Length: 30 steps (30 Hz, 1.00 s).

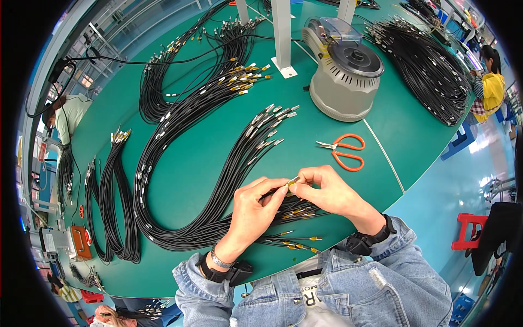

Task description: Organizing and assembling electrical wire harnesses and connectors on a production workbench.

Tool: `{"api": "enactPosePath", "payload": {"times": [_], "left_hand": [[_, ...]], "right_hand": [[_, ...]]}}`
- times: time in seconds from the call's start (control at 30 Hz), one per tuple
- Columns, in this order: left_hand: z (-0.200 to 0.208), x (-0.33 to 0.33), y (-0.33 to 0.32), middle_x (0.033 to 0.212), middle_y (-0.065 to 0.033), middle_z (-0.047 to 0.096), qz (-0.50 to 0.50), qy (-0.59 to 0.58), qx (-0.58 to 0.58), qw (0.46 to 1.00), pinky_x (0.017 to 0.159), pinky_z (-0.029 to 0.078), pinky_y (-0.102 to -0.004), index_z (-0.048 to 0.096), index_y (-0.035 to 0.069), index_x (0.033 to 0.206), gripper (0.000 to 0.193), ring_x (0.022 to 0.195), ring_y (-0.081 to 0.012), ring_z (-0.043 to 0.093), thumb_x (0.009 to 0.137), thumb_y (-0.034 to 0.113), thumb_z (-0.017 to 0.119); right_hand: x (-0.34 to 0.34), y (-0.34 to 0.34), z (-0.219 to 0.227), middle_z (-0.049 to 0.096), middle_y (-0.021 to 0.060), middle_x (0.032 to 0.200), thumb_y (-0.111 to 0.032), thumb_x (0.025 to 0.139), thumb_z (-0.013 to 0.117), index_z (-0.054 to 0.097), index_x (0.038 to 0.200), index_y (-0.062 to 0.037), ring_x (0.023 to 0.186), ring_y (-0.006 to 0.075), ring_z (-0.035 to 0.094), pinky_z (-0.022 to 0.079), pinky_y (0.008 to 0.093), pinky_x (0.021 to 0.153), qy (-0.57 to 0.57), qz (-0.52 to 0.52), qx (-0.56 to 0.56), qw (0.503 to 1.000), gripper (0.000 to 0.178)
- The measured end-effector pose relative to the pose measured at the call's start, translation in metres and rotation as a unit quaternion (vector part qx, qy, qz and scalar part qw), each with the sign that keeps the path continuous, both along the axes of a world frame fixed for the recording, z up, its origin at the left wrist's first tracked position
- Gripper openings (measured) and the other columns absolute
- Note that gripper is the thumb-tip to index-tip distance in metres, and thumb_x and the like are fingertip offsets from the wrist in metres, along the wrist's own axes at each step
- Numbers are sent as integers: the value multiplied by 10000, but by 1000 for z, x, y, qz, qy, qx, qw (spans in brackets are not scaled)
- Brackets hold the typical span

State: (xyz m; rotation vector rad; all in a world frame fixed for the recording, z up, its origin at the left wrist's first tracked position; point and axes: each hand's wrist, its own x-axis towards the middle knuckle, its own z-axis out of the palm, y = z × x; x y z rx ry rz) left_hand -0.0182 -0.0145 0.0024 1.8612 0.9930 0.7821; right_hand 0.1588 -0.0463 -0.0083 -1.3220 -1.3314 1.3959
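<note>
Fingertips of my left hand (pixel 255 211) and my right hand (pixel 330 191) meet in a pinch on a small cable end (pixel 295 180), which has a silvery tip and a bit of yellow on it. Beneath and beside my hands runs a thick bundle of black cables (pixel 188 229), curving in a big U over the green table. White-tagged ends (pixel 272 117) of that bundle fan out beyond my left hand. Yellow-wrapped ends (pixel 297 245) lie close to my body. Orange-handled scissors (pixel 348 152) rest past my right hand, blades pointing left.
A grey tape dispenser (pixel 344 90) stands behind the scissors, near a white post (pixel 282 38). More black cables lie at the far right (pixel 419 68), far left and left (pixel 117 201). Other people (pixel 493 82) work around the table. A red stool (pixel 469 231) stands at right.
</note>
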Motion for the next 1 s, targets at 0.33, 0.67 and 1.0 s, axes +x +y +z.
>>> {"api": "enactPosePath", "payload": {"times": [0.33,0.67,1.0], "left_hand": [[0,-1,-1,727,-38,610,0,18,-12,1000,543,425,-193,666,22,931,126,608,-73,551,810,34,631],[-6,1,-1,681,11,594,15,-93,-126,988,530,393,-181,657,10,912,135,606,-34,513,854,126,619],[-2,2,-2,665,24,579,28,-109,-197,974,513,362,-167,650,1,885,136,591,-17,484,859,128,611]], "right_hand": [[0,0,-5,477,-26,602,-169,836,588,514,679,11,577,42,395,341,230,508,23,-3,-13,1000,250],[-2,-3,-6,508,-17,642,-175,850,585,534,713,13,604,45,423,369,228,541,44,6,-12,999,238],[-2,-11,2,602,13,854,-131,870,571,570,812,15,780,60,522,436,227,716,82,17,-50,995,158]]}}
